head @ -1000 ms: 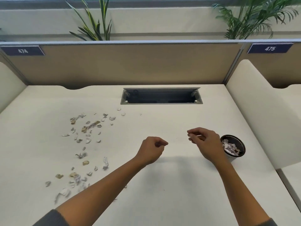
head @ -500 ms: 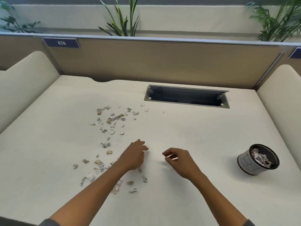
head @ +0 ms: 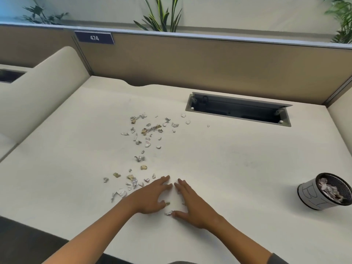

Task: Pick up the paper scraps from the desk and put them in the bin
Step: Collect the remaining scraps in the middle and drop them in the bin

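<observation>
Both hands, left hand (head: 150, 197) and right hand (head: 192, 204), lie flat, fingers spread, corralling paper scraps (head: 168, 213).

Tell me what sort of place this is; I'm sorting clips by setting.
Most likely an open-plan office workstation: a numbered plate "474" on the partition panel, a cable hatch set into the desk, and a neighbouring desk beyond the side divider.

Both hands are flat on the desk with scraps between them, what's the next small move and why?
Probably draw the left hand and right hand together, cupping the loose scraps lying between them, because neither holds anything yet.
</observation>
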Motion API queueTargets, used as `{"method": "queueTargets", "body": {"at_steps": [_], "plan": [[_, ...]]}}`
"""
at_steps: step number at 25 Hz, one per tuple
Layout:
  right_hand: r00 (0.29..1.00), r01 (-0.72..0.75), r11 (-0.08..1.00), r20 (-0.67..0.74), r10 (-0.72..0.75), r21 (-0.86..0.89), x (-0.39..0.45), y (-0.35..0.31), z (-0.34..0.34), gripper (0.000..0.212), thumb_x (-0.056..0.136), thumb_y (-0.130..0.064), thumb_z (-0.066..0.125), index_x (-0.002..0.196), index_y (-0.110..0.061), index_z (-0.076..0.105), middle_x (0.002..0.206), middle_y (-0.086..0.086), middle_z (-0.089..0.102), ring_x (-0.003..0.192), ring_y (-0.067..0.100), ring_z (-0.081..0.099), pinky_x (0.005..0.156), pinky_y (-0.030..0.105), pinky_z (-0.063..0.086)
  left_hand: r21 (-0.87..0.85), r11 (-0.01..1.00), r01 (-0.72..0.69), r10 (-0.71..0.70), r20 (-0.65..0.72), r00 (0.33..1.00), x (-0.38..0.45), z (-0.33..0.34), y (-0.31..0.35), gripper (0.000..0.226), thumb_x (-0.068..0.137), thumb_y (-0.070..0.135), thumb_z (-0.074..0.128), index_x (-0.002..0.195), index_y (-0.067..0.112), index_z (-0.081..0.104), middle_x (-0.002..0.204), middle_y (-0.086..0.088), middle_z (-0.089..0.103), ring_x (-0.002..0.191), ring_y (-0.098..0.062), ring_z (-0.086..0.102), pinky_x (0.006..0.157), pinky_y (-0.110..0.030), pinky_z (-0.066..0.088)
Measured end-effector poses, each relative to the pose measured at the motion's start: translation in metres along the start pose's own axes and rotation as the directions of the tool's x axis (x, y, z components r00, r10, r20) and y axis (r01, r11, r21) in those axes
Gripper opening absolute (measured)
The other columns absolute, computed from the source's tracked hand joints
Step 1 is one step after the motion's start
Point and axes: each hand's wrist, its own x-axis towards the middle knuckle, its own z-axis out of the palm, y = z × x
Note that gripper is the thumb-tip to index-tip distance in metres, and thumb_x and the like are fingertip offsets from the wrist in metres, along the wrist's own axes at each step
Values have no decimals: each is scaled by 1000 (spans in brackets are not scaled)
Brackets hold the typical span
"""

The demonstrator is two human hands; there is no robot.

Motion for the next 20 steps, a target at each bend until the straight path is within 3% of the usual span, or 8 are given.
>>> {"method": "queueTargets", "body": {"at_steps": [3, 6, 8, 10, 13, 17, 20], "plan": [[999, 45, 999, 11, -44, -31, 0, -7, 13, 84, 93, -55, 53, 158, -29, 6, 164, -17, -6, 151, 2, -3, 120, 21, 14, 69, 996, -54, 50, 62, 997, -10, -7, -7, 81, 79, 33, 61, 152, 34, 24, 162, 19, 2, 147, 2, 6, 119, -23, 19], [995, 95, 995, -4, -95, -33, 0, -12, 25, 73, 95, -50, 51, 156, -34, 13, 164, -18, 1, 150, 2, 7, 116, 19, 21, 164, 980, -113, 106, 53, 993, -18, -12, -14, 77, 75, 37, 66, 146, 33, 38, 160, 19, 14, 147, 3, 6, 124, -32, 5], [994, 108, 993, 12, -107, -50, 3, -13, 30, 68, 97, -48, 49, 155, -37, 15, 164, -18, 6, 150, 3, 9, 116, 20, 21, 175, 977, -125, 121, 34, 992, -23, -14, -23, 69, 75, 38, 66, 141, 34, 46, 159, 21, 18, 147, 5, 5, 123, -29, 0], [991, 130, 986, 33, -127, -108, 6, -12, 30, 62, 100, -41, 47, 155, -37, 18, 164, -15, 10, 151, 4, 10, 118, 25, 24, 182, 975, -131, 130, 16, 991, -29, -15, -30, 58, 80, 39, 64, 137, 39, 49, 157, 23, 21, 146, 5, 11, 119, -23, 7], [978, 206, 942, 33, -204, -264, 6, -9, 28, 47, 105, -26, 39, 151, -36, 32, 164, -12, 18, 151, 7, 16, 114, 31, 34, 149, 984, -101, 106, -22, 994, -34, -15, -36, 44, 89, 40, 61, 133, 42, 54, 155, 24, 27, 142, 3, 25, 111, -20, 30], [969, 237, 911, 16, -246, -337, 4, -8, 26, 41, 104, -17, 37, 142, -29, 48, 157, -8, 36, 148, 12, 27, 106, 34, 44, 104, 992, -68, 79, -101, 992, -32, -8, -37, 31, 95, 37, 58, 125, 35, 64, 151, 18, 38, 139, 2, 30, 103, -10, 25], [963, 217, 892, -62, -261, -397, 5, -8, 24, 31, 102, -18, 39, 126, -19, 59, 137, -3, 54, 132, 19, 47, 89, 38, 51, 94, 994, -61, 73, -129, 989, -28, -7, -33, 24, 97, 29, 56, 116, 30, 70, 146, 11, 47, 134, -5, 36, 98, -12, 30]]}}
